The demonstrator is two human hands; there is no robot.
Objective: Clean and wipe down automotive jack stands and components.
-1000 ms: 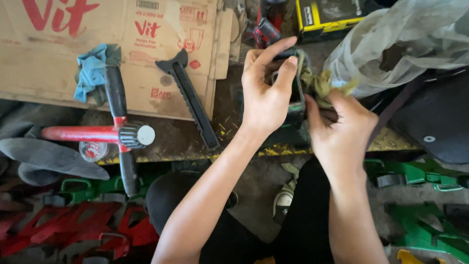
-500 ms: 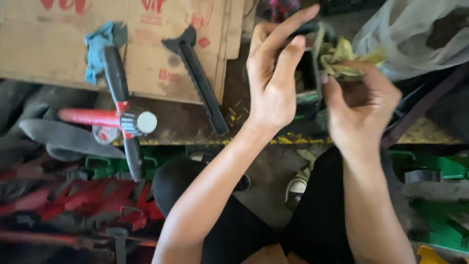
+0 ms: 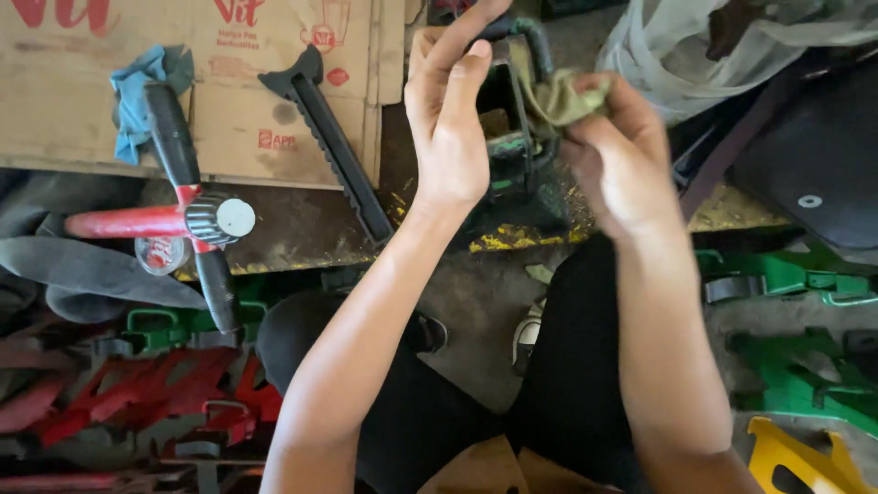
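Olive-green rag [image 3: 560,96] is pinched in the right hand [image 3: 622,155], now pressed against the dark green metal part [image 3: 512,137] that the left hand [image 3: 448,119] props with fingers spread wider than before. Left of that hand lies a black toothed bar [image 3: 331,137] on cardboard [image 3: 82,101].

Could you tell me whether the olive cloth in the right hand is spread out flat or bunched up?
Bunched up: the olive cloth sits crumpled in the right hand, pressed against the dark green part that the left hand steadies.
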